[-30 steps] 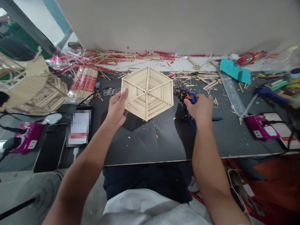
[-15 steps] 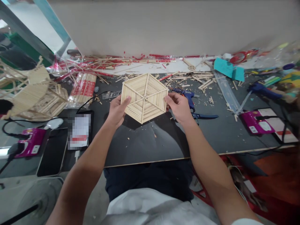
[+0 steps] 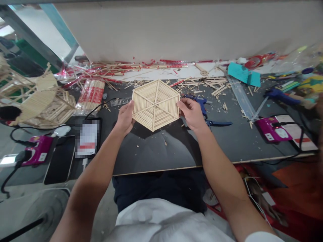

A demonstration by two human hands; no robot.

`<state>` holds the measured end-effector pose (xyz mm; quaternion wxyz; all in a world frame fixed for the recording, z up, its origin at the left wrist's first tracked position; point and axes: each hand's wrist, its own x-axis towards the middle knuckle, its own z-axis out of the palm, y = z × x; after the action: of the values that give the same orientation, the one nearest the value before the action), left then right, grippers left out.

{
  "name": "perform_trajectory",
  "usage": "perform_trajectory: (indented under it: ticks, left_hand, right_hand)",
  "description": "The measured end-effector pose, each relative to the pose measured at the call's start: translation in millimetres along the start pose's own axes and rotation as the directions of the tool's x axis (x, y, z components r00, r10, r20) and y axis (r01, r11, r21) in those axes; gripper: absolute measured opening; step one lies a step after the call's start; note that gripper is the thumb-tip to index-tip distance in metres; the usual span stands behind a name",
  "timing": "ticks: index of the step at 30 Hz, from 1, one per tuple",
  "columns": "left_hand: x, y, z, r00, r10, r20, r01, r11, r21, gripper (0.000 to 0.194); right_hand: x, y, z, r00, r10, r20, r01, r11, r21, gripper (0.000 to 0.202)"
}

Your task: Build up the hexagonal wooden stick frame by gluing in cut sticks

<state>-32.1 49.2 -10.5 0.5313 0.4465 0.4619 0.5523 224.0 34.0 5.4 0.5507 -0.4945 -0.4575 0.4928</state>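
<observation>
most fingers of the left hand (image 3: 124, 118) are hidden behind the hexagonal stick panel (image 3: 145, 104), and so is the panel's far face. the right hand (image 3: 193, 115) covers part of the blue glue gun (image 3: 203, 102) and one end of the dark blue tool (image 3: 220, 123), whose kind cannot be told. the phone (image 3: 87, 134) has a screen pixelated past reading. the left edge cuts off the stick structure (image 3: 40, 101). specks (image 3: 137, 146) on the desk (image 3: 156, 158) are too small to identify.
</observation>
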Motion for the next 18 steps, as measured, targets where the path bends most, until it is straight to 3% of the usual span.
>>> perform_trajectory:
  ticks: [2, 5, 7, 14, 16, 18]
  left_hand:
    - [0.6, -1.8, -0.3, 1.000, 0.012, -0.002, -0.012, 1.000, 0.000, 0.061]
    - [1.2, -2.9, 0.8, 0.999, 0.043, -0.012, -0.043, 0.999, -0.007, 0.063]
    - [1.5, -2.7, 1.8, 0.998, 0.053, -0.023, -0.053, 0.999, -0.011, 0.064]
    - [-4.6, 8.6, 3.6, 1.000, -0.006, 0.029, 0.007, 1.000, -0.030, 0.053]
    - [-6.8, 12.7, 2.5, 0.990, -0.112, 0.091, 0.116, 0.993, -0.036, 0.041]
    - [-7.7, 15.3, 0.8, 0.951, -0.270, 0.151, 0.273, 0.962, 0.000, 0.029]
  right_hand:
    - [-2.7, -2.6, -1.6, 0.994, 0.024, 0.106, -0.024, 1.000, -0.001, 0.060]
    - [-8.3, -5.5, -2.4, 0.943, 0.097, 0.318, -0.079, 0.995, -0.068, 0.065]
    - [-11.4, -6.3, -1.0, 0.922, 0.107, 0.372, -0.081, 0.993, -0.087, 0.063]
    - [-10.3, -4.6, 0.9, 0.926, 0.141, 0.350, -0.115, 0.989, -0.094, 0.065]
    - [-7.7, -3.1, -2.1, 0.938, 0.172, 0.300, -0.158, 0.985, -0.070, 0.068]
    - [-4.9, -1.0, -5.6, 0.963, 0.179, 0.203, -0.171, 0.984, -0.055, 0.069]
